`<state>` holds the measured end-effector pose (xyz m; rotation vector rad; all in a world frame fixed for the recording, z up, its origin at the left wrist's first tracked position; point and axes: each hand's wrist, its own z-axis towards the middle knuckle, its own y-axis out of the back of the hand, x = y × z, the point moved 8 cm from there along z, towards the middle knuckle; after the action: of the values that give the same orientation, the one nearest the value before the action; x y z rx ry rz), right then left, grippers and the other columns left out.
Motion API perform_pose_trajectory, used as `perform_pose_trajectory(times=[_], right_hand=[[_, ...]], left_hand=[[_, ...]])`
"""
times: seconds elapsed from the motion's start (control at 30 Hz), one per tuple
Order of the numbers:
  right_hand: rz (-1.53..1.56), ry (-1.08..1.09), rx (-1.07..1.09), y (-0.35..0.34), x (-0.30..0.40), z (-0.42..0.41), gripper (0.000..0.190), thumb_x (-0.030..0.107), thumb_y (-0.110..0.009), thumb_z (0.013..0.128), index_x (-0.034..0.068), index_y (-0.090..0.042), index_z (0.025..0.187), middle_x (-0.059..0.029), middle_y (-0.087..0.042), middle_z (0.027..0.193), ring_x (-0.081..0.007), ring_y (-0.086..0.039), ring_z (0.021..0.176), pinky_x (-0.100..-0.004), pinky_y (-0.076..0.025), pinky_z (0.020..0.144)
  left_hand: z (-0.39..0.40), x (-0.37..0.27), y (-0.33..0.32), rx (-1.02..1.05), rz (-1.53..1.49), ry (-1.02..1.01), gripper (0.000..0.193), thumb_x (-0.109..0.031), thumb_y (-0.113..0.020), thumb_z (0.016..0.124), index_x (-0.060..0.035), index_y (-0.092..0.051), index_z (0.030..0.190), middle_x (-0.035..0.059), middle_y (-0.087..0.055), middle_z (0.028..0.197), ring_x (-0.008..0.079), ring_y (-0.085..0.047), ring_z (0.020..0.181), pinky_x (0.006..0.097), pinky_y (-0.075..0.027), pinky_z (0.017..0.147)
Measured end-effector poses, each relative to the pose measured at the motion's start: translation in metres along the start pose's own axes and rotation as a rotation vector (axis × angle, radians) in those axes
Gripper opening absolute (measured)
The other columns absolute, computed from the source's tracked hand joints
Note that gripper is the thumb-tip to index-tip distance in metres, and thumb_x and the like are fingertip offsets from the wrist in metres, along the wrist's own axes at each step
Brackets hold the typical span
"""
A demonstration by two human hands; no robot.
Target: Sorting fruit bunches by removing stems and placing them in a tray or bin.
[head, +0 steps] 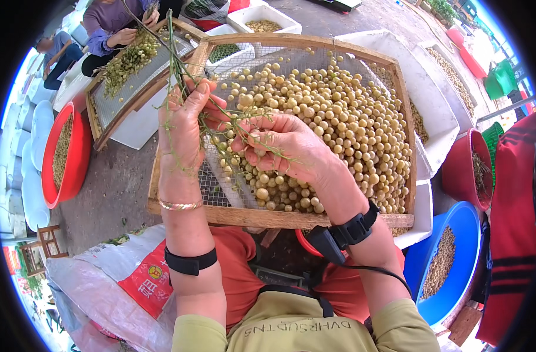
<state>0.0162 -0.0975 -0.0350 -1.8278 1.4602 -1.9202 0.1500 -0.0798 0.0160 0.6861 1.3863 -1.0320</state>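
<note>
My left hand (191,103) grips a bunch of thin green stems (175,57) above the left side of a wood-framed wire sieve (268,215). Close beside it, my right hand (285,145) has its fingers curled around a few small round fruits at the stems' trailing twigs (232,125). Under both hands, a thick layer of loose yellow-brown fruits (347,127), possibly longans, covers the middle and right of the mesh. Bare mesh (213,185) shows at the near left corner.
Across from me a person (118,31) handles fruit clusters (133,61) over another sieve. A red basin (74,154) stands left, a blue basin (448,264) right, both holding fruit. White foam boxes (430,114) sit behind and right. A plastic sack (105,281) lies by my left leg.
</note>
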Motion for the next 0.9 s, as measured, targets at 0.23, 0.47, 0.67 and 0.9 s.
perform_pose_trajectory(times=[0.23,0.47,0.67,0.9], right_hand=[[-0.304,0.100,-0.141,0.018,0.007,-0.002,0.012,0.010,-0.063,0.080,0.002,-0.063,0.089,-0.0025,-0.060,0.080,-0.0069,-0.053,0.066,-0.0204,-0.044,0.055],[-0.092,0.296,-0.226,0.004,0.019,-0.019,0.019,0.005,-0.059,0.082,0.000,-0.063,0.100,-0.0027,-0.062,0.085,-0.0072,-0.055,0.070,-0.0203,-0.044,0.057],[-0.770,0.461,-0.355,0.021,0.046,-0.020,0.024,0.003,-0.060,0.080,0.000,-0.062,0.103,-0.0065,-0.064,0.089,-0.0109,-0.059,0.075,-0.0227,-0.048,0.068],[-1.309,0.996,-0.238,-0.024,0.070,0.020,0.023,0.011,-0.061,0.077,-0.003,-0.062,0.095,-0.0106,-0.063,0.082,-0.0195,-0.061,0.073,-0.0308,-0.049,0.068]], left_hand=[[-0.005,-0.001,0.003,0.011,0.089,-0.005,0.021,-0.024,-0.055,0.087,-0.0024,-0.054,0.091,0.0080,-0.060,0.069,0.0155,-0.060,0.054,0.0233,-0.046,0.046],[-0.004,0.007,0.007,-0.019,-0.101,0.020,0.018,-0.023,-0.056,0.087,-0.0055,-0.055,0.090,0.0058,-0.059,0.071,0.0113,-0.059,0.055,0.0212,-0.047,0.045],[-0.005,-0.007,0.017,0.027,-0.111,-0.023,0.020,-0.025,-0.056,0.088,-0.0044,-0.055,0.089,0.0061,-0.059,0.068,0.0122,-0.057,0.051,0.0219,-0.047,0.045],[-0.017,-0.002,-0.013,0.234,-0.062,0.058,0.019,-0.024,-0.056,0.087,-0.0050,-0.055,0.089,0.0041,-0.058,0.064,0.0096,-0.056,0.050,0.0192,-0.044,0.042]])
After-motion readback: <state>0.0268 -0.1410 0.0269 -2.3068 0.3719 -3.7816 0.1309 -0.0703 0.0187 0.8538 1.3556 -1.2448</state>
